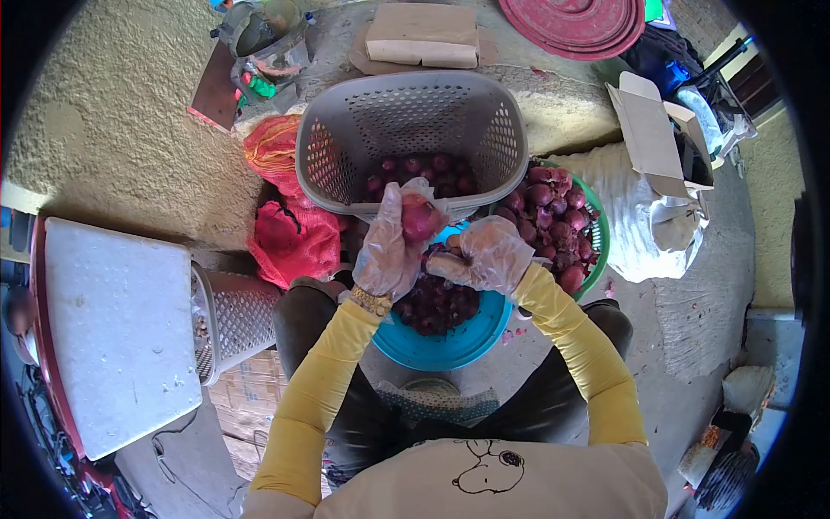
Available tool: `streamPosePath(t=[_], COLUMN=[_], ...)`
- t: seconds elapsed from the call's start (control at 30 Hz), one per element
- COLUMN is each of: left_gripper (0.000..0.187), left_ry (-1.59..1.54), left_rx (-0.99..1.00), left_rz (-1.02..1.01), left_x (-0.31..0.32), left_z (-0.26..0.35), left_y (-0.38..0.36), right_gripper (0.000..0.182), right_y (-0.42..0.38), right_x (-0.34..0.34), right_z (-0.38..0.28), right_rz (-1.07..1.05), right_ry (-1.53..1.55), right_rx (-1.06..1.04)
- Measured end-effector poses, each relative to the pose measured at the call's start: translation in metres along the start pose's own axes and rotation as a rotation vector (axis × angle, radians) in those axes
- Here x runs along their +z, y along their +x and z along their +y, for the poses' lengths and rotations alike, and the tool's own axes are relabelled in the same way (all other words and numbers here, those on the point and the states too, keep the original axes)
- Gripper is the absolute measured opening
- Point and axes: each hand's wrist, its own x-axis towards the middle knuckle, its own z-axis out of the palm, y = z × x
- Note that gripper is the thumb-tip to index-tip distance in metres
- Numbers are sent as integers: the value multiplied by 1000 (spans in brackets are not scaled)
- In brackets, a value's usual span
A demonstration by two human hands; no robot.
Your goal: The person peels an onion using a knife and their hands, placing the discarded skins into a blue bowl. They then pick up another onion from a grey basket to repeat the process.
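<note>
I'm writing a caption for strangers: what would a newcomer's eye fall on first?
Probably the onion in the gloved left hand, mid-picture, with the gloved right hand close by. Next, perhaps, the bright blue basin below them, and the green basket heaped with onions to its right.

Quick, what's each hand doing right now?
Left hand: holding a red onion.
Right hand: fingers curled; whether it holds anything cannot be told.
</note>
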Motion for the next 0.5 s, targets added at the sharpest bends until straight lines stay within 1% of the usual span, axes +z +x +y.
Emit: streamPosePath(t=[0.07, 0.17, 0.23, 0.27, 0.33, 0.4, 0.43, 0.47, 0.5], left_gripper=[53, 54, 54, 51, 48, 42, 42, 42, 41], left_ry=[-40, -86, -96, -104, -113, -59, -59, -59, -59], left_rx=[-4, -6, -3, -22, -42, -56, -56, -32, -6], left_rz=[-13, -55, -82, -84, -84, 3, 3, -54, -112], left_x=[-2, 2, 3, 2, 3, 5, 4, 2, 0], left_z=[3, 9, 12, 13, 15, 18, 18, 17, 16], left_y=[2, 2, 0, 0, -2, -2, -1, -1, 0], right_gripper=[48, 52, 53, 54, 56, 58, 59, 61, 61], right_y=[1, -2, 0, 1, -2, -3, -1, 0, 1], right_x=[-6, 2, -1, -1, 11, 12, 5, 0, -2], right_z=[-6, 0, 2, 3, 11, 10, 4, 0, 0], right_rz=[-105, -101, -107, -112, -96, -78, -83, -89, -89], right_ry=[-114, -177, -119, -62, -55, -48, -111, -173, -173], right_rx=[-44, -63, -45, -28, -2, 24, 56, 88, 88])
